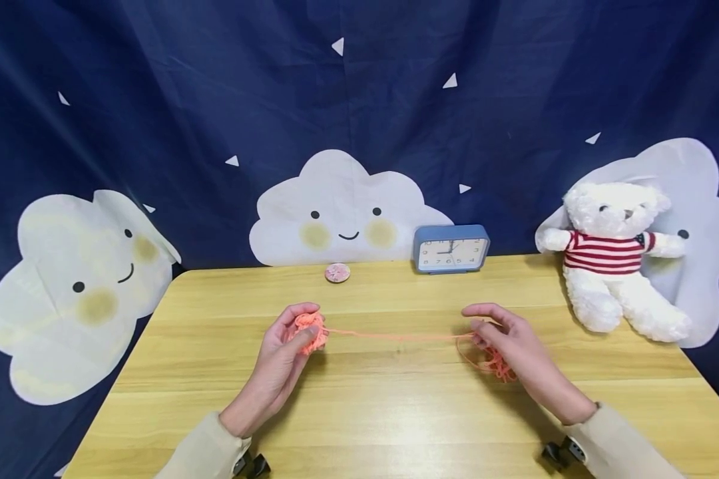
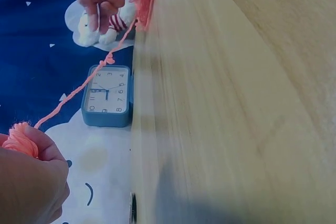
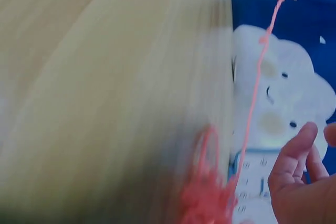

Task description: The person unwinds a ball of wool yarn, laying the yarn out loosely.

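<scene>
Head view: our left hand is pinching the ball, its strand stretching rightward across centre toward our right hand, whose hold stays unclear.

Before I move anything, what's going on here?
A person's left grip holds a wound bundle of coral yarn over a table. A strand runs nearly straight from it toward the right grip, which has a loose tangle close by. Whether the right grip holds any yarn is unclear. A clock and a white teddy bear sit farther back.
</scene>
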Demonstrator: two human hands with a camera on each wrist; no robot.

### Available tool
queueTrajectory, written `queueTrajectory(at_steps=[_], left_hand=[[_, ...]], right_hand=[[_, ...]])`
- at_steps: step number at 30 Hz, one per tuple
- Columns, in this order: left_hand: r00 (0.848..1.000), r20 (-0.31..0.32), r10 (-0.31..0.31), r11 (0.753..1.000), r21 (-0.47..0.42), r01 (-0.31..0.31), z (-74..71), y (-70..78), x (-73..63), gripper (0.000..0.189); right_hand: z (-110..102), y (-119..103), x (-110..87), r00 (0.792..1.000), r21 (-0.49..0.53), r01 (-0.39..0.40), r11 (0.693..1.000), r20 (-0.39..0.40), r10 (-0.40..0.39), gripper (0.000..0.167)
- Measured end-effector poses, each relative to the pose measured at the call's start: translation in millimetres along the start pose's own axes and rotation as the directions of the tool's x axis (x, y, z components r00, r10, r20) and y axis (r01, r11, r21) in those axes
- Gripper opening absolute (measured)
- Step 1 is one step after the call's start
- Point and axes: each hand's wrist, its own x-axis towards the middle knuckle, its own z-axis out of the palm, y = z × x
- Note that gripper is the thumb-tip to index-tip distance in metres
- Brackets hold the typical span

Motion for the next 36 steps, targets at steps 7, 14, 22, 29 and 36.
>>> queueTrajectory(at_steps=[7, 14, 22, 29, 36], left_hand=[[1.0, 0.0, 0.001, 1.0, 0.005, -0.001, 0.2, 0.4, -0.2, 0.037], [1.0, 0.01, -0.006, 1.0, -0.015, 0.007, 0.7, -1.1, -0.5, 0.036], [1.0, 0.022, -0.012, 1.0, -0.025, 0.013, 2.0, -1.4, -0.7, 0.036], [1.0, 0.024, -0.005, 1.0, -0.017, 0.005, 2.8, -1.3, -0.3, 0.036], [1.0, 0.023, -0.009, 1.0, -0.013, 0.009, 2.8, -2.9, -0.1, 0.036]], right_hand=[[37.1, -9.7, 6.6, 0.97, 0.031, 0.024, 0.999, 0.241, -0.031, 0.044], [64.0, -12.9, 13.8, 0.918, 0.027, 0.049, 0.998, 0.393, -0.055, 0.051], [85.1, -13.8, 20.4, 0.907, -0.037, 0.065, 0.997, 0.42, -0.044, 0.051], [82.4, -12.9, 19.0, 0.926, -0.055, 0.055, 0.997, 0.375, -0.03, 0.036], [64.1, -12.9, 15.4, 0.947, -0.08, 0.051, 0.995, 0.32, -0.022, 0.02]])
